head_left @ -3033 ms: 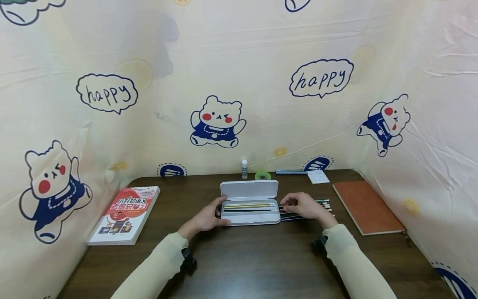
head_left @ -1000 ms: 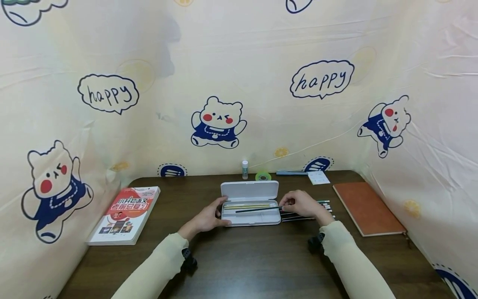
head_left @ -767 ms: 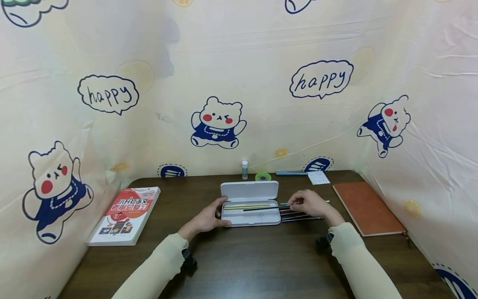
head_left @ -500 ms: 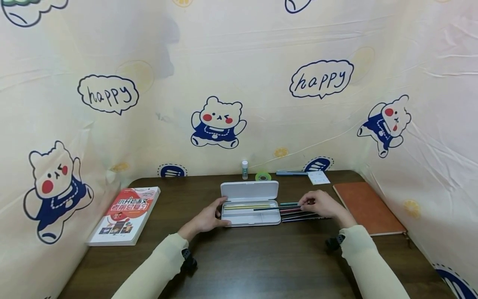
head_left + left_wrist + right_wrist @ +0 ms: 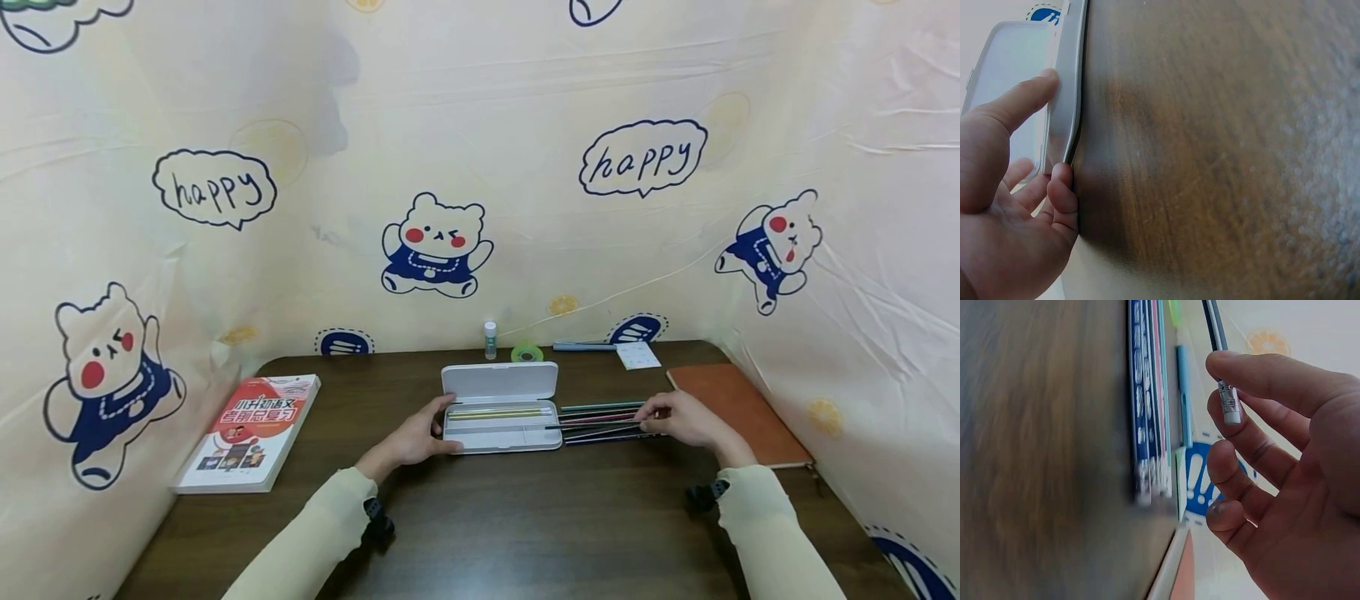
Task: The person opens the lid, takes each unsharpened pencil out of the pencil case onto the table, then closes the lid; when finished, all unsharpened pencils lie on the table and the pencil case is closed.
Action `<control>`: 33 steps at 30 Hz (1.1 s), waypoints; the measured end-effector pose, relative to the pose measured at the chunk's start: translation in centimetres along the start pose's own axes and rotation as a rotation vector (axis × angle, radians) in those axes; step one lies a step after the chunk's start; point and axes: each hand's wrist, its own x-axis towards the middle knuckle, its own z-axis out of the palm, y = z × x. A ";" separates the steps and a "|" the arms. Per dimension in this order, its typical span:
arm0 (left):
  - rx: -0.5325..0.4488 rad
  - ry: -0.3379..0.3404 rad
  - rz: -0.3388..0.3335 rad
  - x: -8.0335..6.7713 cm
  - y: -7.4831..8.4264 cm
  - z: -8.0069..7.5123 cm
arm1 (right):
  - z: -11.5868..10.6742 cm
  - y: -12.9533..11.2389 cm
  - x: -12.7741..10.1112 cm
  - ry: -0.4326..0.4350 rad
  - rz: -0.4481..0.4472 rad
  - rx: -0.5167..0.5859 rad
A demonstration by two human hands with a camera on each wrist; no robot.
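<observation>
— Right hand [image 5: 684, 417]: holding what?

— A dark pencil [image 5: 1214, 331], pinched between thumb and fingers close to the metal band, eraser end poking out just past the thumb. Far end aimed left, toward the right end of the pencil case [image 5: 495, 438]; touching the rim or merely above, cannot tell.

— And the left hand [image 5: 411, 437]?

— Gripping the case at its left end, thumb against the front wall, other fingers round the corner. Case open on the table [image 5: 517, 517], lid [image 5: 499, 382] raised at the back, yellow pencils [image 5: 498, 414] lying lengthwise in the rear part of the tray.

— Best way to handle the dark pencil, then?

— Pinched at one end only, so probably liable to dip at the other. Keep level, roughly parallel to the loose pencils [image 5: 1141, 394] on the table, just beside the case's right end. Go slowly past the end wall; avoid snagging.

— Any risk around that row?

— Possibly a knock from the spare fingers, loosely curled and apart from the row in the wrist view. Keep high enough to disturb nothing.

— And for the left?

— Hold steady, without squeezing: likely a light case, easy to slide.
</observation>
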 end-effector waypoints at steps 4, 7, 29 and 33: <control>0.003 0.002 -0.001 0.0 0.0 -0.1 | -0.4 0.9 -0.6 -0.003 -0.009 -0.025; 0.007 0.004 -0.001 0.0 0.0 -0.2 | -0.7 1.2 -1.0 -0.011 -0.010 -0.035; 0.008 -0.012 -0.010 -0.1 0.0 -0.2 | 0.5 1.9 -1.3 -0.023 0.074 -0.062; 0.006 -0.009 0.000 -0.1 0.0 -0.1 | 0.6 1.9 -1.3 -0.020 0.084 -0.050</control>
